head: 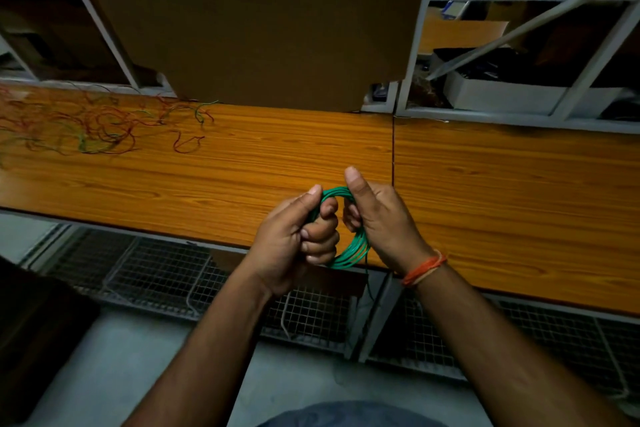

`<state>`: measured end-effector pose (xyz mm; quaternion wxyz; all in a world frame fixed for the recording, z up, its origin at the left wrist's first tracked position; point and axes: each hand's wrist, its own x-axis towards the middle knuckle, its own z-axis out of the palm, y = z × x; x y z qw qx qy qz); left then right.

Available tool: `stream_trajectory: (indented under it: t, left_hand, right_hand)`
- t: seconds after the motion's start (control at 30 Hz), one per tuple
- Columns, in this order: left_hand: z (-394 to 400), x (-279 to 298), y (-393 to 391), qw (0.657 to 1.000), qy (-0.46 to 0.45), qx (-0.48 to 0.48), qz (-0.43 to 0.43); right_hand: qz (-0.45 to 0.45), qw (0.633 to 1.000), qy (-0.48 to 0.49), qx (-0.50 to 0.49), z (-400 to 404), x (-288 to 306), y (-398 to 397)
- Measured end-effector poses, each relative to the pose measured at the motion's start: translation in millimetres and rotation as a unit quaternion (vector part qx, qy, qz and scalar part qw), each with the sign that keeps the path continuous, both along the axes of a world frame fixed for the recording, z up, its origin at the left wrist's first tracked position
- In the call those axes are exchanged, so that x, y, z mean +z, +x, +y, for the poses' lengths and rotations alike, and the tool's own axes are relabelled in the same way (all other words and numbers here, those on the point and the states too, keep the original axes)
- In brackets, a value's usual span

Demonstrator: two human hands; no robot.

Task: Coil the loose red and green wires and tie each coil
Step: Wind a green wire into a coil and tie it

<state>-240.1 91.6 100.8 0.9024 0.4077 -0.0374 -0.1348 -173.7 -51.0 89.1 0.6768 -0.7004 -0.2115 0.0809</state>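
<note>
Gripping the green coil (349, 250), left hand (294, 239) and right hand (381, 218) curl fingers round it (thumbs up).

The wire coil (349, 251) is bright green, the table (242, 156) orange-brown with wood grain (dark streaks), the far-left loose wires (86, 125) red and green, the wrist thread (424, 270) orange

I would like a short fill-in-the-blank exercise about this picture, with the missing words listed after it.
1. Both hands, the left hand and the right hand, hold a coil of ____ plastic-coated wire.
2. The tangled pile of loose thin red and green wires lies on the ____ side of the orange wood-grain table.
3. An orange thread band is around the ____ wrist.

Missing words: green; left; right
</note>
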Motion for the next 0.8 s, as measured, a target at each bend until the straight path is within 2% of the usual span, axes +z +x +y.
stream_trajectory:
  t: [0.17, 0.33, 0.53, 0.7, 0.8]
  left_hand:
    - [-6, -7, -3, 0.999, -0.025, 0.013, 0.024]
    - [14, -10, -1, 0.990, -0.119, 0.071, 0.038]
    - [56, -17, -2, 0.969, -0.189, 0.157, 0.016]
    - [75, -8, -4, 0.945, -0.172, 0.279, 0.003]
    - [69, -8, -2, 0.940, -0.102, 0.326, 0.016]
  right_hand:
    - [0.009, 1.000, -0.022, 0.016, -7, -12, -1]
    - [0.044, 0.998, -0.026, 0.044, -26, -44, -11]
    - [-0.017, 0.988, -0.152, 0.018, -65, -95, -19]
    - [-0.027, 0.992, -0.104, -0.073, -89, -108, -35]
    - [-0.117, 0.985, -0.113, -0.064, -88, -86, -43]
